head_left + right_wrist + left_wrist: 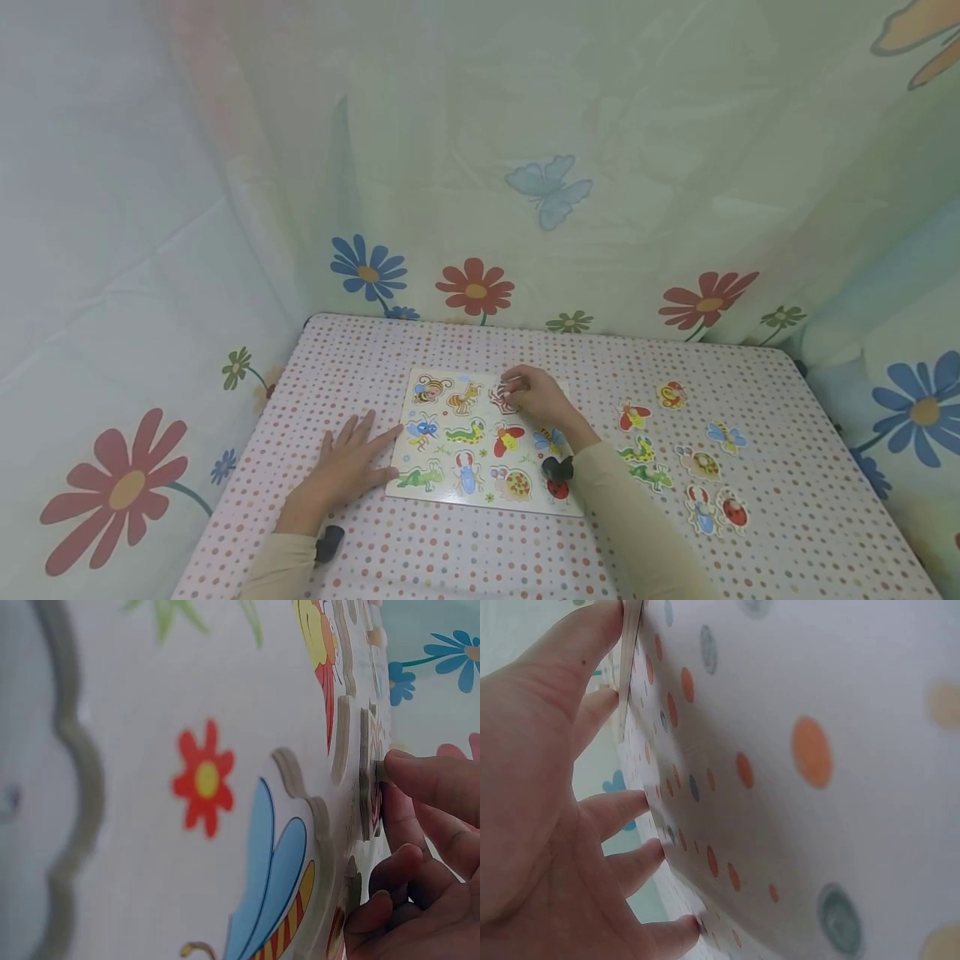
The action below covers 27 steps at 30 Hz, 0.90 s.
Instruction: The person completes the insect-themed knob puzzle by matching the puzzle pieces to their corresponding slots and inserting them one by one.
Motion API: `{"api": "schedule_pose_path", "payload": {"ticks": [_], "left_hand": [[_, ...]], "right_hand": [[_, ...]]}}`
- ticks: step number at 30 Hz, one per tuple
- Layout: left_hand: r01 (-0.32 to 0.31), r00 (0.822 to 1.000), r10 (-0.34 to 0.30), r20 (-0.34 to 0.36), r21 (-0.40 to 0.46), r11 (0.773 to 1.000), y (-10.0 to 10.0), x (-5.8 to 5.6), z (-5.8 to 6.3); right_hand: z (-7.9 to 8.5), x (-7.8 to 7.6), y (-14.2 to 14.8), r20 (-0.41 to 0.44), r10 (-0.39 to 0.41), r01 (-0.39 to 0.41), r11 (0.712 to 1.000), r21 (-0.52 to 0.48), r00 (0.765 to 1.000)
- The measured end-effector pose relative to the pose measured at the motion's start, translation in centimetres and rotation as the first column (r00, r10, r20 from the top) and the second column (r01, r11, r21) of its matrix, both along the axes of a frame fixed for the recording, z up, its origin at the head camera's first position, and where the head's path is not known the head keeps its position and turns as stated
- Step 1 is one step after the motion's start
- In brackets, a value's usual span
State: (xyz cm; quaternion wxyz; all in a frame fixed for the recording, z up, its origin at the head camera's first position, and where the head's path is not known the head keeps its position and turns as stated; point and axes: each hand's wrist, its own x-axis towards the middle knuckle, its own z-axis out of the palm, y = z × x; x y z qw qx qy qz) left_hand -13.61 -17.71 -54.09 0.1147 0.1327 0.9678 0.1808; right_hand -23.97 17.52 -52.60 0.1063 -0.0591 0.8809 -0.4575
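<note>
A wooden insect puzzle board (480, 502) lies on the table, with pictures of bees, a caterpillar, a beetle and other bugs. My right hand (538, 398) is over its upper right part. Its thumb and a finger pinch the small knob of a red-patterned puzzle piece (370, 776), which stands close against the board's face in the right wrist view. My left hand (347, 471) lies spread at the board's left side. In the left wrist view, its thumb and index finger touch the board's edge (630, 652), while the other fingertips rest on the tablecloth.
Several loose pieces lie right of the board, among them a ladybird piece (732, 511), a blue beetle piece (702, 510), a snail piece (702, 465) and a dragonfly piece (726, 436). Dotted cloth (360, 342) covers the table. A flowered curtain (420, 167) hangs behind.
</note>
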Motion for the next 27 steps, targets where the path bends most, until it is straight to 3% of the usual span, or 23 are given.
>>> {"api": "schedule_pose_path", "payload": {"ticks": [18,27], "left_hand": [[0.0,1.0,0.0,-0.01,-0.014,1.0,0.04,0.15,-0.01],[-0.002,1.0,0.002,-0.002,-0.003,1.0,-0.01,0.03,-0.01]], "right_hand": [[0.52,0.13,-0.26,0.004,0.033,-0.033,0.998,0.055,0.999],[0.8,0.0,0.47,-0.014,0.047,-0.047,0.999,0.015,0.999]]}}
